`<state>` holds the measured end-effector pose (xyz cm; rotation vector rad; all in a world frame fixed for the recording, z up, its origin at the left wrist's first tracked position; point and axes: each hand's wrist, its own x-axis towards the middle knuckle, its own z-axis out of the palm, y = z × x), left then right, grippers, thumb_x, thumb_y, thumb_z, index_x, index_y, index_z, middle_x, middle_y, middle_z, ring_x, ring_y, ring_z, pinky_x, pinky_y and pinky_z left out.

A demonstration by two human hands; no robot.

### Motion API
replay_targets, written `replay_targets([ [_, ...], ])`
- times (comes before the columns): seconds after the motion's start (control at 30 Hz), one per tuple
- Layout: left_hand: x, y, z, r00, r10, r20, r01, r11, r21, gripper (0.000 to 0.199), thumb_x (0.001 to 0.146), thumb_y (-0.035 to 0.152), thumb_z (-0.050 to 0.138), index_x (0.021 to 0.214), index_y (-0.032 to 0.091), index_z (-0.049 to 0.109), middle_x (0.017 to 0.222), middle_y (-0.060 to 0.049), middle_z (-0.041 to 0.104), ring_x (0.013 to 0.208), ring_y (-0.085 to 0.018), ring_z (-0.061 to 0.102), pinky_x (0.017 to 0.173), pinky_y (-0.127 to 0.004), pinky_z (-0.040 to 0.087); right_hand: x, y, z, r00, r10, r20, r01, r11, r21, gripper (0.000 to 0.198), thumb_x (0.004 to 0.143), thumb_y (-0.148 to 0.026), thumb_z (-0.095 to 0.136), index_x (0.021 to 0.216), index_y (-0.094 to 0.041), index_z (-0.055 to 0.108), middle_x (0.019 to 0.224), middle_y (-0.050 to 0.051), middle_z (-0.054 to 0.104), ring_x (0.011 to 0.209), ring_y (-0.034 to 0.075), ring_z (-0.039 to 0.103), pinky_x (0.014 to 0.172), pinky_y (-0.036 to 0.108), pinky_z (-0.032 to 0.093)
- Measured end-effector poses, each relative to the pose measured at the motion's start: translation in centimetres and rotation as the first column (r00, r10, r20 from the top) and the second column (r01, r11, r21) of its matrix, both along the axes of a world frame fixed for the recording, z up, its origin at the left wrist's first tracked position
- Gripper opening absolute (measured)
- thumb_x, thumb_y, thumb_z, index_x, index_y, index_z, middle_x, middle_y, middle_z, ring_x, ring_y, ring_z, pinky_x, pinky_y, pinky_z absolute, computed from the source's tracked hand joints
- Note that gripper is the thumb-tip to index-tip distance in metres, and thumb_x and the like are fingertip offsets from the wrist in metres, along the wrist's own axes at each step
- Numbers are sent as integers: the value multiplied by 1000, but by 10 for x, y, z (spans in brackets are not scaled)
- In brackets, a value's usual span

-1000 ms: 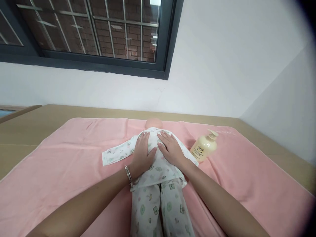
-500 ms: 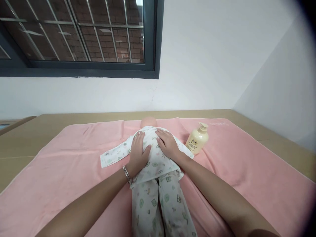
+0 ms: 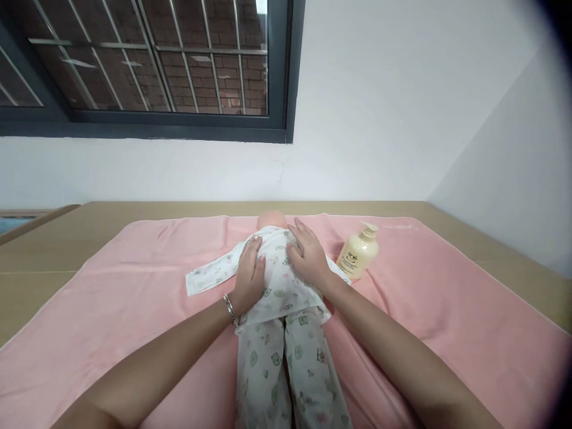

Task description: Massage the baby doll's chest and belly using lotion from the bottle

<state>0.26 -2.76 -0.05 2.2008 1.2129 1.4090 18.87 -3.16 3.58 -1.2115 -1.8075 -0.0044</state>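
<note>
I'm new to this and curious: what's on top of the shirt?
The left hand and right hand are on the shirt, either side of its middle. The parts of it beneath them are covered and can't be seen.

Thin, matt printed cloth, softly creased, forms the shirt and trousers; the rounded head beyond looks like smooth, matt plastic. Beneath spreads a pink blanket of soft, matt fabric. To the right, a pump bottle of smooth, glossy plastic. A bracelet at left is shiny metal. The wood-toned tabletop and painted wall look smooth and matt. Far left, polished metal bars front rough brickwork.
</note>
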Motion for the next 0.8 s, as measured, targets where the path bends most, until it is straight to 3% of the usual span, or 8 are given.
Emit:
replay_targets([
  [0.13, 0, 0, 0, 999, 25, -23, -25, 1000, -14, 48, 97, 38, 35, 141, 18, 37, 146, -11, 39, 136, -26, 34, 114, -50, 27, -4, -11, 12, 998, 54, -32, -52, 997, 49, 48, 90, -26, 40, 136, -15, 48, 148, 8, 30, 137, 23, 28, 114, 45, 26],
  [0.33, -1, 1, 3, 978, 81, -191, -72, 996, 51, 47, 95, 35, 38, 139, 17, 39, 147, -12, 38, 139, -27, 30, 115, -53, 25, -15, -6, -12, 999, 49, 22, -44, 984, -172, 48, 90, -27, 42, 135, -9, 50, 143, 12, 40, 134, 24, 34, 115, 44, 24],
  [0.43, -1, -2, 4, 966, 96, -238, -66, 989, 131, 45, 95, 32, 37, 139, 18, 39, 145, -11, 41, 139, -26, 31, 114, -54, 26, -19, -3, -21, 992, 68, 104, -47, 980, -195, 49, 93, -27, 41, 139, -8, 45, 146, 12, 35, 138, 22, 27, 117, 42, 17],
  [0.6, -3, -4, 5, 952, 89, -293, -55, 991, 122, 43, 95, 30, 38, 136, 18, 42, 142, -12, 46, 133, -26, 40, 109, -51, 36, -22, -6, -19, 963, 26, 268, 37, 973, -227, 57, 96, -32, 42, 147, -8, 33, 152, 13, 21, 142, 28, 13, 115, 48, 18],
  [0.7, -4, -10, 10, 936, 88, -341, 0, 968, 250, 29, 91, 25, 43, 115, 20, 58, 123, -9, 61, 119, -25, 52, 108, -51, 36, -27, -21, -10, 931, -19, 366, 111, 966, -232, 52, 96, -30, 40, 142, -6, 41, 146, 17, 33, 137, 31, 26, 114, 48, 21],
  [0.8, -2, -17, 17, 926, 112, -361, -24, 971, 239, 18, 89, 25, 46, 99, 21, 60, 102, -7, 66, 101, -26, 58, 98, -50, 42, -33, -38, -4, 890, -54, 453, 158, 968, -195, 47, 95, -27, 38, 136, -5, 49, 134, 21, 47, 128, 32, 41, 112, 48, 23],
])
